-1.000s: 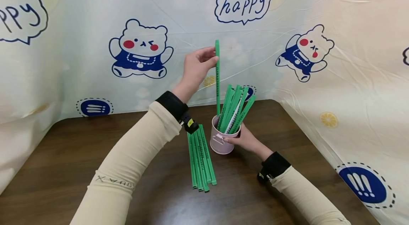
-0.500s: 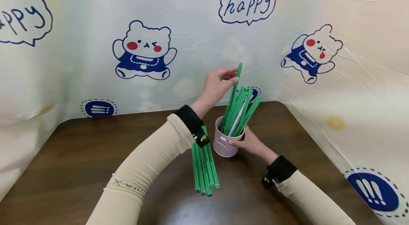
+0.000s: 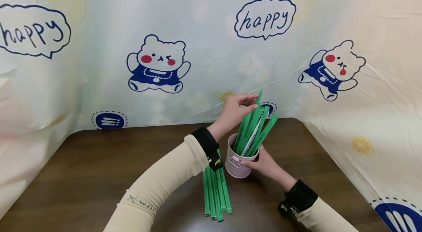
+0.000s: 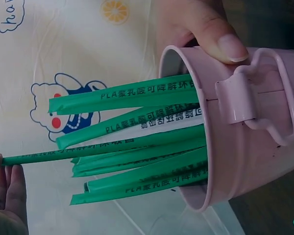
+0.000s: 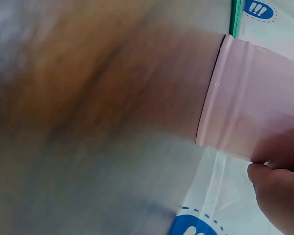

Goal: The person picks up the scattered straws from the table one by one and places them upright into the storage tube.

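My left hand (image 3: 233, 113) pinches the upper end of a green paper-wrapped straw (image 4: 44, 158), whose lower part is inside a small pink metal bucket (image 3: 236, 169). Several other green-wrapped straws (image 3: 271, 126) lean to the right in the bucket, with one white-wrapped straw (image 4: 159, 128) among them. My right hand (image 3: 267, 166) grips the bucket from its right side, the thumb near the wire handle (image 4: 279, 98). In the right wrist view, a finger (image 5: 279, 196) touches the bucket wall (image 5: 255, 93). The straws' lower ends are hidden inside the bucket.
A row of several green-wrapped straws (image 3: 217, 195) lies on the brown table (image 3: 99, 173), left of the bucket and partly under my left wrist. A printed cloth (image 3: 211, 41) with bears and lettering stands behind the table and along its sides.
My left hand has moved right and lowered the straw from upright at the bucket's left rim down among the others, now tilted right. My right hand keeps holding the bucket; the view has tilted up.
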{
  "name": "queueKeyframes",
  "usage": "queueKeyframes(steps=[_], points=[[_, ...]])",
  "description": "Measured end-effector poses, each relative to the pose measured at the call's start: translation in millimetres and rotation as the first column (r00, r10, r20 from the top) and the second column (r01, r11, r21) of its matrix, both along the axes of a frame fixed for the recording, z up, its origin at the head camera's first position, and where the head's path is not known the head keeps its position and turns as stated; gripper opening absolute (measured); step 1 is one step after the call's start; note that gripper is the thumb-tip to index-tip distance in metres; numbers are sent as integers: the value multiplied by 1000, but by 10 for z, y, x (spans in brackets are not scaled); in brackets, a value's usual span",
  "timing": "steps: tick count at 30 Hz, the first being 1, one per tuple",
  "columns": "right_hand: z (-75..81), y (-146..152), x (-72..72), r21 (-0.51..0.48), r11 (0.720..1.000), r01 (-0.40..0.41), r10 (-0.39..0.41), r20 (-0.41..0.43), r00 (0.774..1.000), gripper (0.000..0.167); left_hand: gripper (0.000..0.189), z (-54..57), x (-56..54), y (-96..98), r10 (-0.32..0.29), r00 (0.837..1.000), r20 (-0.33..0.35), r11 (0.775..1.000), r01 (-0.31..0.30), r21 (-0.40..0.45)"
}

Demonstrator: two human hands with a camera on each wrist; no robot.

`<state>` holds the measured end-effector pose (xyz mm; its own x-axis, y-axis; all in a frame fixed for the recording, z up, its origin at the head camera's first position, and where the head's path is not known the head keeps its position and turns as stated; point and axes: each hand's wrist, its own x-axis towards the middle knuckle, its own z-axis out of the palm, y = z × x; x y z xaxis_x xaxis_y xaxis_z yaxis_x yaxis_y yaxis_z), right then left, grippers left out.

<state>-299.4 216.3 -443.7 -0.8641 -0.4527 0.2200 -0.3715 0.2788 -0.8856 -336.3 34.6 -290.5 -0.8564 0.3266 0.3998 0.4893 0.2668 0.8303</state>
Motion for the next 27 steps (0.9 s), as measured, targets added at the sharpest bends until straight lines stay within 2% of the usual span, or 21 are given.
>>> queueKeyframes(steps=[4,9,15,20,24,27], points=[[-20,-20,41,20,1000,17,-17,36,999,93,33,-110,41,39,-12,1000,-22,998,11,-55],[-23,-44,48,13,999,33,-34,50,998,83,30,-259,100,164,-13,999,-49,995,8,-102],[-27,-42,59,13,1000,18,-19,50,999,80,27,-430,170,277,15,1000,1,990,-15,-140],[-13,-22,78,4,1000,18,-18,50,999,77,27,-465,174,320,62,998,28,983,-56,-177],[9,-31,42,-6,1000,-1,1,27,1000,78,27,-447,130,323,115,993,15,970,-109,-220],[15,-35,20,-4,1000,-1,1,18,1000,81,30,-448,120,301,125,992,-1,963,-122,-241]])
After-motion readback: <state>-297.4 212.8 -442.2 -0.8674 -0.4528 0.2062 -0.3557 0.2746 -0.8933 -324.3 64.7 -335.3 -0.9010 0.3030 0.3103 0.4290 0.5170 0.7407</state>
